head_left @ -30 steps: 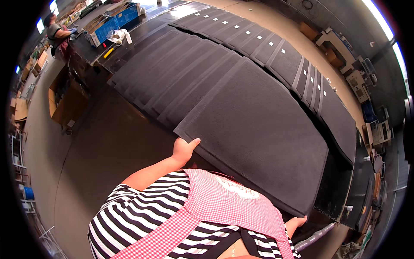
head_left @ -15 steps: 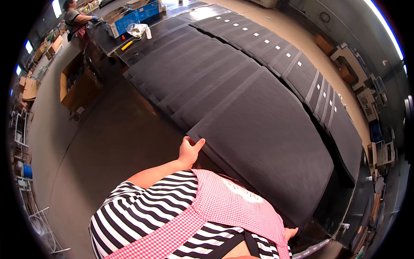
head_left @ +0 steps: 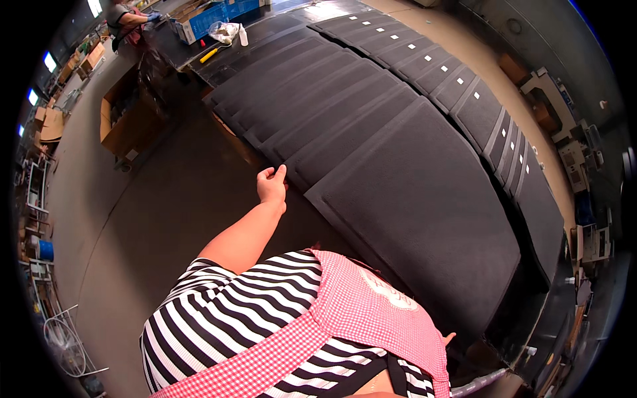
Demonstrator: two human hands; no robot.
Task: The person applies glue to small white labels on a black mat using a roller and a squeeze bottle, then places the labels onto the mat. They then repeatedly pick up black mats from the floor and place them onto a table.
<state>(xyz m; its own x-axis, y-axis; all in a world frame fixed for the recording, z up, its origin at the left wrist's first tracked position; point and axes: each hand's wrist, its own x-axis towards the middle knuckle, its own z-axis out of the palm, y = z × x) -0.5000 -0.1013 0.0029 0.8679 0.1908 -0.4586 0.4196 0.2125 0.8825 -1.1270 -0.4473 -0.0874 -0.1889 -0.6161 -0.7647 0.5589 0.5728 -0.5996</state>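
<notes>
Black textured mats lie overlapped in a long row on a dark table. The nearest mat (head_left: 424, 219) is fully exposed in front of me. My left hand (head_left: 272, 189) is at the near left corner of a mat further along the row (head_left: 318, 156), its fingers curled and its thumb at the edge. Of my right hand (head_left: 449, 338) only a fingertip shows past the apron, close to the near edge of the front mat. The rest of that hand is hidden.
A second row of mats with small white squares (head_left: 476, 96) runs along the far side. Blue boxes (head_left: 199, 25), a yellow-handled tool (head_left: 209, 56) and a white bottle (head_left: 243, 36) stand or lie at the table's far left end. A gloved co-worker (head_left: 129, 26) stands beyond a cardboard carton (head_left: 109, 123).
My left hand has let go of the nearest mat's corner and moved up and left to the corner of another mat. The nearest mat now lies flatter. My right hand remains mostly hidden.
</notes>
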